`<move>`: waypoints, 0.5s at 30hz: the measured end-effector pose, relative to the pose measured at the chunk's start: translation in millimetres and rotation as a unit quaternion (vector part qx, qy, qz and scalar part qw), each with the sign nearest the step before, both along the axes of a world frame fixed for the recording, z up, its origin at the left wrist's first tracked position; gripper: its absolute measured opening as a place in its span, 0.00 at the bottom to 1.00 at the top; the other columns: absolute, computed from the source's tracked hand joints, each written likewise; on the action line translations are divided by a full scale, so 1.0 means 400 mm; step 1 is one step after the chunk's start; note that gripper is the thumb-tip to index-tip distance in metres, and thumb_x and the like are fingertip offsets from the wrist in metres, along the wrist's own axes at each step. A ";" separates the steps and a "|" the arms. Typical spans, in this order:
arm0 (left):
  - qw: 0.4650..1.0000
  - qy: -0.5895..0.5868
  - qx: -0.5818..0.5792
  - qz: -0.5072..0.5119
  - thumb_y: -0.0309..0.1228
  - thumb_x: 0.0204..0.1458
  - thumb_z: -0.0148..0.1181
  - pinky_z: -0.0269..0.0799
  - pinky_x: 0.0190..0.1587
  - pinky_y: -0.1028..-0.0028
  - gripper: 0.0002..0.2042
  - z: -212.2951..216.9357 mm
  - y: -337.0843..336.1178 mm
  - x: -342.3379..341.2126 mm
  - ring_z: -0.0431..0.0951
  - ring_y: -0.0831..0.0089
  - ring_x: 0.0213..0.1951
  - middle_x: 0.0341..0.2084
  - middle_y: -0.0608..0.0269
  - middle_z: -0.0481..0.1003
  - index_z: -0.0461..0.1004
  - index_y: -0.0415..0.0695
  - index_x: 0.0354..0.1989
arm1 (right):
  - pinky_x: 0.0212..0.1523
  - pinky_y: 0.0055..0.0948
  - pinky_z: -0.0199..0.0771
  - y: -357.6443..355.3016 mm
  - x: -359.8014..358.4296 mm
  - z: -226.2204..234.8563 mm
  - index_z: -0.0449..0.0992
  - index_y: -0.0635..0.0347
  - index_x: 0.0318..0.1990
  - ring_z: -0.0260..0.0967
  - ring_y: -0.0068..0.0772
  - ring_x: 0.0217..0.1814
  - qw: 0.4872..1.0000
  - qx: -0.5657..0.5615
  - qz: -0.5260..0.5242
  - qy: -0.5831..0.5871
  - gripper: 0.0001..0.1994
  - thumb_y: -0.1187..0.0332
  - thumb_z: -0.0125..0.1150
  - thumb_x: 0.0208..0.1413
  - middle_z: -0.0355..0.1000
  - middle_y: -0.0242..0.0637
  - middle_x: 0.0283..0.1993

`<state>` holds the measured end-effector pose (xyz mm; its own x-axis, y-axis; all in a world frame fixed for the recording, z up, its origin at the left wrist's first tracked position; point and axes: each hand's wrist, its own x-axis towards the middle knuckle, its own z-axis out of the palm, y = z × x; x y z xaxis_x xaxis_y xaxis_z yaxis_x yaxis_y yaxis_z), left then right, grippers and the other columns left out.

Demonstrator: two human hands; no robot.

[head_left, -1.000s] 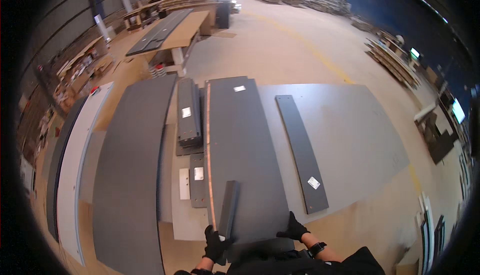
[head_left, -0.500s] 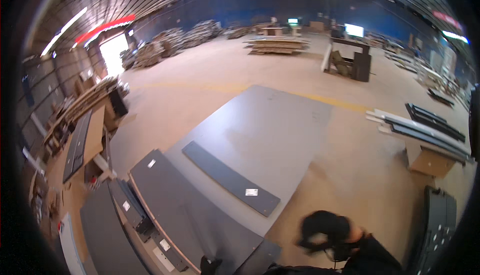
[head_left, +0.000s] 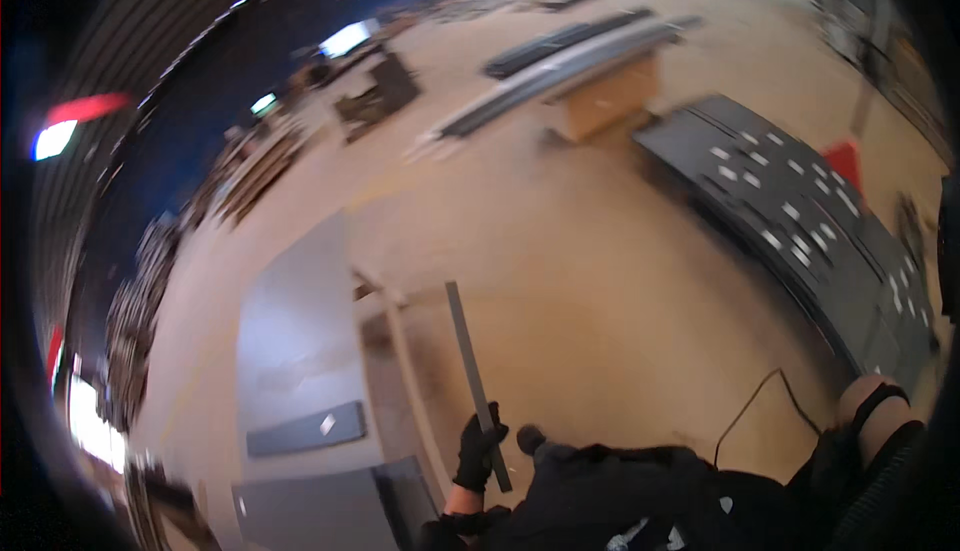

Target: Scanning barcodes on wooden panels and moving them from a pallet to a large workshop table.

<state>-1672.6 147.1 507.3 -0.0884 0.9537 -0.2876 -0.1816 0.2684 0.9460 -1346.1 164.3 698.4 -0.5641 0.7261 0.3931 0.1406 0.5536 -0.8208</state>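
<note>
My left hand [head_left: 476, 454], in a black glove, is shut on the lower end of a narrow dark grey panel strip [head_left: 468, 351]. The strip stands nearly upright and leans away from me over the tan floor. My right arm [head_left: 866, 403] shows at the lower right edge as a bare wrist with a black strap. Its fingers are lost against my dark clothing, and nothing can be seen in them. The whole picture is blurred by motion.
Large grey sheets [head_left: 295, 336] lie on the floor at left, one short panel [head_left: 305, 429] with a white label. A pale wooden frame [head_left: 405, 391] borders them. A stack of dark labelled panels [head_left: 800, 216] lies right. Long panels rest on a wooden crate [head_left: 600, 101]. A black cable [head_left: 760, 401] crosses the floor.
The view has swung sharply to the right, away from the grey sheets. The narrow strip has come up off the stack in my left hand. My right hand has moved off to the right.
</note>
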 end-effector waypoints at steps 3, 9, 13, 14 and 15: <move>0.992 0.007 0.003 -0.127 0.26 0.35 0.59 0.64 0.43 0.75 0.27 0.049 0.102 0.269 0.67 0.72 0.42 0.40 0.59 0.68 0.63 0.36 0.48 | 0.35 0.32 0.66 -0.172 0.304 -0.023 0.74 0.58 0.29 0.68 0.37 0.34 0.984 -0.030 -0.173 -0.008 0.11 0.64 0.63 0.36 0.71 0.37 0.30; 0.933 0.042 -0.009 -0.357 0.25 0.33 0.59 0.63 0.44 0.73 0.28 0.024 0.232 0.767 0.67 0.71 0.43 0.39 0.59 0.68 0.63 0.36 0.49 | 0.35 0.31 0.66 -0.499 0.673 -0.088 0.74 0.58 0.29 0.68 0.37 0.34 0.891 -0.071 -0.449 -0.010 0.11 0.64 0.63 0.36 0.71 0.37 0.30; 0.867 0.060 0.006 -0.495 0.25 0.33 0.60 0.64 0.40 0.75 0.29 0.031 0.244 1.099 0.66 0.74 0.39 0.37 0.64 0.66 0.62 0.37 0.49 | 0.35 0.31 0.66 -0.621 0.764 -0.124 0.74 0.58 0.29 0.68 0.37 0.33 0.817 -0.088 -0.569 -0.033 0.11 0.65 0.63 0.36 0.71 0.37 0.30; 0.850 0.057 0.005 -0.523 0.25 0.33 0.60 0.64 0.40 0.75 0.29 0.025 0.244 1.204 0.66 0.74 0.39 0.37 0.64 0.66 0.62 0.37 0.49 | 0.35 0.31 0.66 -0.501 0.790 -0.074 0.74 0.58 0.29 0.68 0.37 0.33 0.793 -0.091 -0.602 -0.038 0.11 0.65 0.63 0.36 0.71 0.37 0.30; 0.823 0.077 0.034 -0.561 0.26 0.32 0.61 0.64 0.39 0.76 0.29 0.024 0.229 1.289 0.66 0.74 0.39 0.36 0.64 0.66 0.62 0.38 0.49 | 0.35 0.31 0.66 -0.353 0.816 -0.014 0.74 0.58 0.29 0.68 0.37 0.33 0.770 -0.100 -0.628 -0.042 0.11 0.65 0.63 0.36 0.71 0.37 0.30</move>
<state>-1157.2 238.6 517.1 0.8295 0.4728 -0.2973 0.2676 0.1307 0.9546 -1019.6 22.9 692.7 0.6167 0.7606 0.2031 0.5192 -0.1990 -0.8312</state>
